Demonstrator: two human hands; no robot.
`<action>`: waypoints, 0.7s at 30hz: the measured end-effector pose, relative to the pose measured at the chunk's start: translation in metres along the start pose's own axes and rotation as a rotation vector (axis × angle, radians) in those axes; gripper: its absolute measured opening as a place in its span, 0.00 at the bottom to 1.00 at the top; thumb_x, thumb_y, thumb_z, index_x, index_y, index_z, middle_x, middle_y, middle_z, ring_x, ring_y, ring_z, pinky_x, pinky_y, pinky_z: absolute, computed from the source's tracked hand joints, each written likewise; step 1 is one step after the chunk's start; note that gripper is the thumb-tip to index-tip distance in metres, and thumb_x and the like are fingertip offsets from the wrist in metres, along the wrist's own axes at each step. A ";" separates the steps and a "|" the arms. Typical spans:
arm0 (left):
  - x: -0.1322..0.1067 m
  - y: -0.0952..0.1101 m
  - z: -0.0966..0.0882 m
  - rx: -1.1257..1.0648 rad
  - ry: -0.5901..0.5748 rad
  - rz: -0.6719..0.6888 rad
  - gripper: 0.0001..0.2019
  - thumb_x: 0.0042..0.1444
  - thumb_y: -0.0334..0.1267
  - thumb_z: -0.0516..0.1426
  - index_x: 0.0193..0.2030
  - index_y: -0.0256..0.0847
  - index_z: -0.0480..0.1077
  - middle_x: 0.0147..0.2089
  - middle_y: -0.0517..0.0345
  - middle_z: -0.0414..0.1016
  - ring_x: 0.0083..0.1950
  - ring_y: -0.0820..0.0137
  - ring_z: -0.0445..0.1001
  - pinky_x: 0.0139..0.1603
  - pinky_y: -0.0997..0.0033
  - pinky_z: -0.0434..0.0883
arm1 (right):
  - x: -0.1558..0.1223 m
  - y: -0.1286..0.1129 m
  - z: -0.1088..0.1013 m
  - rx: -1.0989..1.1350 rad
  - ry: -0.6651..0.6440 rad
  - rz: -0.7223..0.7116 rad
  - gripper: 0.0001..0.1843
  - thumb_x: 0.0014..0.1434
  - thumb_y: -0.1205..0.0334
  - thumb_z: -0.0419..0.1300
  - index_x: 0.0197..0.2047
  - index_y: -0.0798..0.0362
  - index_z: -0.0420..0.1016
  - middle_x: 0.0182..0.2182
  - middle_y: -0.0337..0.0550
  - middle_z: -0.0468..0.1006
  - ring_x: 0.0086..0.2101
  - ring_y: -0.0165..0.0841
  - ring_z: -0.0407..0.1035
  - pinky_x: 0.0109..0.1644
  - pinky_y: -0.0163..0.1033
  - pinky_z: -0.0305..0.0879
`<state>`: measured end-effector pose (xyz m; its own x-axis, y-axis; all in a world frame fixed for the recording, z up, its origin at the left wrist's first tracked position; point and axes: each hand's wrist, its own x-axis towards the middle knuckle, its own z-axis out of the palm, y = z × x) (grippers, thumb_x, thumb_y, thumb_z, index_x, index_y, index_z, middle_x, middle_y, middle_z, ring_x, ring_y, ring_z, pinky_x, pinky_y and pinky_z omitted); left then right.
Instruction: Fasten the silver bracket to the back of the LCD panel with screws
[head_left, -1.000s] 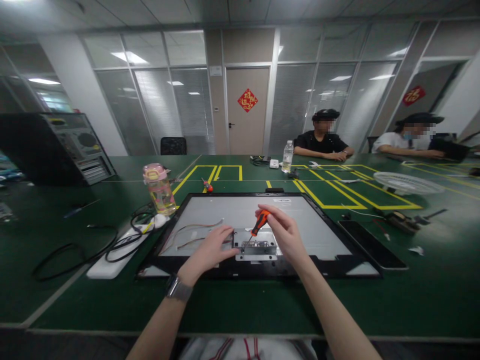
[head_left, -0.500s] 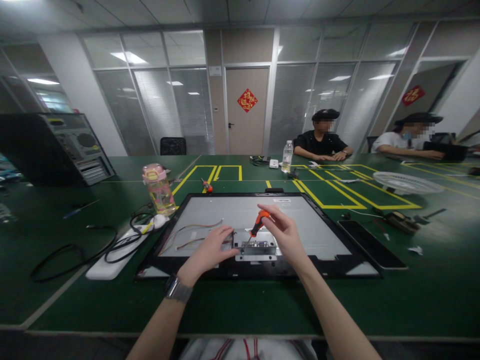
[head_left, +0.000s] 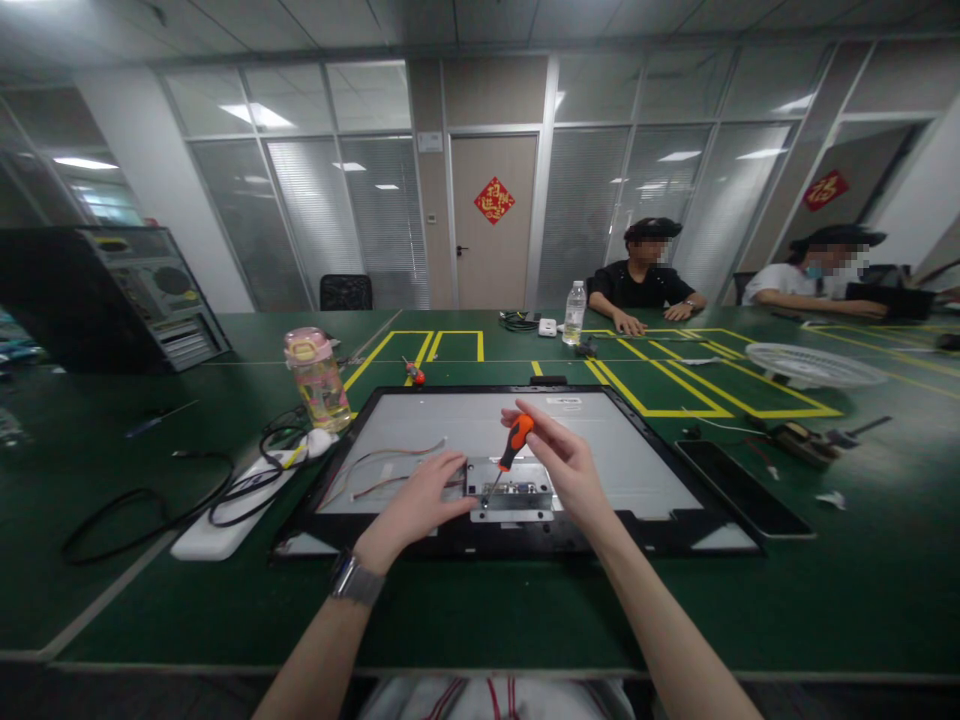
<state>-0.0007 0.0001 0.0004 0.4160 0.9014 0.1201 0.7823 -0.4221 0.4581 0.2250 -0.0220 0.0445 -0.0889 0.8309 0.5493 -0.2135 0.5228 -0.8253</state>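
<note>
A flat display panel (head_left: 600,450) with a black frame lies face down on the green table. On its near middle sits a metal bracket (head_left: 514,515) with a row of ports. My left hand (head_left: 420,500) grips the bracket's left end between thumb and fingers. In my right hand (head_left: 570,465) is an orange and black screwdriver (head_left: 517,440), its handle between thumb and fingers. The screwdriver leans, its tip touching down at the bracket's left near corner. Whether a screw is under the tip is too small to tell. Thin wires (head_left: 397,455) lie on the panel, left of the bracket.
To the left are a white power strip (head_left: 225,515) with black cables, a pink-lidded bottle (head_left: 319,375) and an open computer case (head_left: 150,295). A phone (head_left: 742,490) lies right of the panel. A second screwdriver (head_left: 415,373) is behind it. Two people sit at the far right.
The screwdriver's handle has swung slightly left, and my right fingers have shifted around it. My left hand stays put. A person across the table has spread one hand out to the left.
</note>
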 end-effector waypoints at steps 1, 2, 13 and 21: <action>0.000 0.000 0.000 -0.001 -0.002 -0.003 0.32 0.56 0.53 0.58 0.64 0.39 0.62 0.69 0.45 0.59 0.69 0.55 0.56 0.69 0.53 0.54 | 0.000 0.000 0.000 0.003 0.002 0.006 0.20 0.60 0.53 0.62 0.55 0.43 0.74 0.47 0.44 0.81 0.50 0.42 0.73 0.58 0.54 0.66; -0.001 0.000 0.000 -0.002 -0.003 -0.004 0.32 0.56 0.53 0.58 0.64 0.39 0.62 0.69 0.45 0.59 0.69 0.55 0.56 0.69 0.53 0.54 | 0.000 0.000 0.000 -0.001 0.009 0.010 0.20 0.59 0.54 0.63 0.55 0.43 0.75 0.46 0.44 0.81 0.48 0.41 0.74 0.57 0.53 0.68; -0.001 0.001 -0.001 -0.007 -0.010 0.002 0.31 0.57 0.52 0.57 0.64 0.41 0.62 0.69 0.46 0.58 0.70 0.56 0.56 0.69 0.54 0.53 | 0.000 0.004 -0.002 -0.035 0.013 0.011 0.19 0.62 0.54 0.59 0.56 0.42 0.73 0.48 0.44 0.79 0.47 0.41 0.74 0.55 0.52 0.67; 0.000 -0.003 0.002 -0.001 0.005 0.020 0.31 0.57 0.53 0.58 0.64 0.40 0.62 0.69 0.46 0.59 0.69 0.56 0.57 0.69 0.55 0.53 | 0.000 0.002 -0.001 -0.128 0.068 -0.026 0.18 0.60 0.53 0.61 0.53 0.44 0.76 0.43 0.42 0.79 0.45 0.39 0.73 0.54 0.49 0.67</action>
<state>-0.0023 0.0011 -0.0026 0.4296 0.8931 0.1333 0.7733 -0.4401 0.4564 0.2254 -0.0208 0.0430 -0.0179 0.8254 0.5643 -0.0884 0.5609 -0.8232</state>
